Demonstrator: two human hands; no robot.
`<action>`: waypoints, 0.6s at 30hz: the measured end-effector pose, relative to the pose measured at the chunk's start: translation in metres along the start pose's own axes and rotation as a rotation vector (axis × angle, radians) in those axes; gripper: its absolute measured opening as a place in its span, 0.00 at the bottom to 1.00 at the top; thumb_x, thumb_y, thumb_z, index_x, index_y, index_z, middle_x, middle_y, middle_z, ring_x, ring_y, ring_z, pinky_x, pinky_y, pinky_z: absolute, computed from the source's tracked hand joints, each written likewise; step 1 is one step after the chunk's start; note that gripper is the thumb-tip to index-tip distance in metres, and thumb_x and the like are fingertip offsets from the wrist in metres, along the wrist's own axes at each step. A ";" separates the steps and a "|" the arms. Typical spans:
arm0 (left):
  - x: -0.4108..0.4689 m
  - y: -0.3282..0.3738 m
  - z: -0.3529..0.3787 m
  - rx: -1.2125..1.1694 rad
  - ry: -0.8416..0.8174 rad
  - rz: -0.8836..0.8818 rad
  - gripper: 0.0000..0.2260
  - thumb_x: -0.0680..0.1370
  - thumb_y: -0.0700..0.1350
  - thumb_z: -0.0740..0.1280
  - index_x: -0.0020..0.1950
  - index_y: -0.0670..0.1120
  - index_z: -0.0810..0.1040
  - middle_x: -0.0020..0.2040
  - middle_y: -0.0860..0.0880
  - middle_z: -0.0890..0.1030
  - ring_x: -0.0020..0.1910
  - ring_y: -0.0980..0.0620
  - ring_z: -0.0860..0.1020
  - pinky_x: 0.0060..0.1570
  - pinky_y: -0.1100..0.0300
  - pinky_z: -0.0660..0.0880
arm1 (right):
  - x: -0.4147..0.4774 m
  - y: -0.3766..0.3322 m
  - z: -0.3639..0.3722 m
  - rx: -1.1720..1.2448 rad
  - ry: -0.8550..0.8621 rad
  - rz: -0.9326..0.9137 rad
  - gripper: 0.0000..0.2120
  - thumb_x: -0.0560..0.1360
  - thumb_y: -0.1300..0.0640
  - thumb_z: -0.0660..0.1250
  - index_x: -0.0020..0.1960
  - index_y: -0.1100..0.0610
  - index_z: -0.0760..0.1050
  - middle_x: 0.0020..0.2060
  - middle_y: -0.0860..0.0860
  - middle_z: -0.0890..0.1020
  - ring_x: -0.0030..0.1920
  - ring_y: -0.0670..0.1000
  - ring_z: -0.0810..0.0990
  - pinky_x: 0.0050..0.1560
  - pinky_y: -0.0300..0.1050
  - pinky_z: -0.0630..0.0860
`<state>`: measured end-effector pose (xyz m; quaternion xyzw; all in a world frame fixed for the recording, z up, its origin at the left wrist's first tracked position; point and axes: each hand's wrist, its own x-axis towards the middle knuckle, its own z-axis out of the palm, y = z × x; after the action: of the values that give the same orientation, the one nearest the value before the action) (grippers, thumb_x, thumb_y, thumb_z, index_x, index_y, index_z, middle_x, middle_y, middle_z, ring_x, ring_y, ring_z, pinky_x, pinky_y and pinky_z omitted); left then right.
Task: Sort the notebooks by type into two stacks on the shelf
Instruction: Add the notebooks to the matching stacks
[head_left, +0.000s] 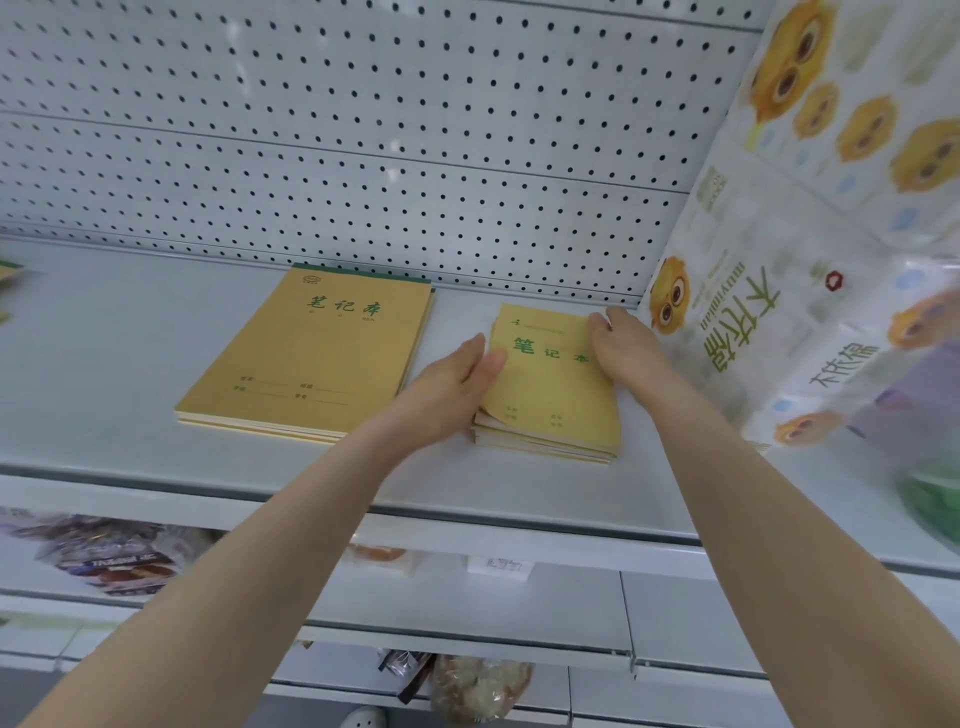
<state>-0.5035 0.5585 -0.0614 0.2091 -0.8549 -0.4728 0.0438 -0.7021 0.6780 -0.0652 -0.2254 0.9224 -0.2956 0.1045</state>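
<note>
Two stacks of yellow notebooks with green lettering lie on the white shelf (130, 364). The large-notebook stack (311, 358) sits at the middle, its top edge bound in green. To its right is the small-notebook stack (550, 389), slightly uneven, with a lower cover's corner curled at the front left. My left hand (452, 384) presses flat against that small stack's left edge. My right hand (623, 343) presses its fingers against the stack's right edge near the far corner. Both hands touch the stack from the sides.
A white pegboard (363, 130) backs the shelf. A big printed package with yellow cartoon faces (810, 260) crowds the right side, close to my right hand. More yellow notebook corners (8, 275) show at the far left edge. Packaged goods (104, 556) lie on lower shelves.
</note>
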 end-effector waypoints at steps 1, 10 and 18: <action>0.008 0.004 -0.001 -0.021 -0.016 -0.028 0.26 0.82 0.58 0.52 0.78 0.48 0.57 0.75 0.54 0.62 0.74 0.53 0.61 0.69 0.61 0.55 | -0.003 0.000 -0.002 -0.029 -0.004 0.000 0.23 0.84 0.51 0.48 0.75 0.62 0.60 0.71 0.59 0.68 0.70 0.59 0.67 0.63 0.47 0.66; 0.037 -0.003 0.002 0.145 -0.055 -0.057 0.19 0.83 0.47 0.53 0.74 0.46 0.61 0.62 0.49 0.75 0.60 0.45 0.73 0.62 0.49 0.71 | -0.003 0.004 0.002 -0.219 -0.007 -0.066 0.12 0.83 0.56 0.48 0.57 0.60 0.67 0.54 0.60 0.75 0.51 0.59 0.72 0.45 0.46 0.65; 0.010 0.002 -0.001 0.244 0.015 0.082 0.23 0.84 0.47 0.54 0.78 0.49 0.54 0.74 0.50 0.67 0.70 0.49 0.67 0.61 0.60 0.63 | -0.005 -0.002 -0.003 -0.346 0.022 -0.135 0.24 0.83 0.57 0.49 0.78 0.60 0.53 0.72 0.61 0.65 0.69 0.62 0.67 0.63 0.50 0.67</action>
<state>-0.5134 0.5548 -0.0609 0.1813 -0.9136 -0.3614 0.0436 -0.6974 0.6803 -0.0615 -0.2982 0.9433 -0.1415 0.0342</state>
